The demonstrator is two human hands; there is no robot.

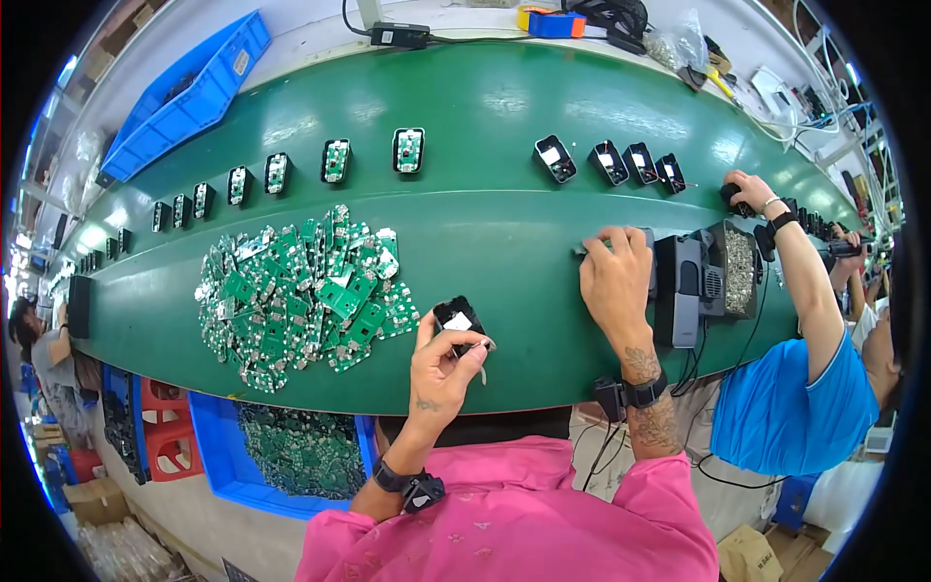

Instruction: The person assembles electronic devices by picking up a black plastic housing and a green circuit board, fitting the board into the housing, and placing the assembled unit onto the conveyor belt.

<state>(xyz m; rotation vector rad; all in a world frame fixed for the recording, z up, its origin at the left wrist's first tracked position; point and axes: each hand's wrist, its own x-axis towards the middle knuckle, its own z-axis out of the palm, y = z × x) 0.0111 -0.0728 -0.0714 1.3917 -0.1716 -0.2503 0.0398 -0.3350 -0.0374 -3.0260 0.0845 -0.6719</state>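
Note:
My left hand (pixel 441 380) holds a small open black plastic case (pixel 460 318) above the near edge of the green bench. A white label shows inside the case, and thumb and fingers pinch its near end. My right hand (pixel 618 276) is at the bench to the right, fingers bent downward over something grey that they mostly hide. Right beside that hand stands a dark grey device (pixel 678 291). To the left of the case lies a heap of green circuit boards (pixel 291 291).
Black cases with boards (pixel 408 151) form a row along the bench; several cases without boards (pixel 555 159) lie farther right. A blue bin (pixel 189 97) stands back left. Below the bench is a blue crate (pixel 218 456) of boards. A co-worker's hand (pixel 747 191) works at right beside a tray of small metal parts (pixel 739 267).

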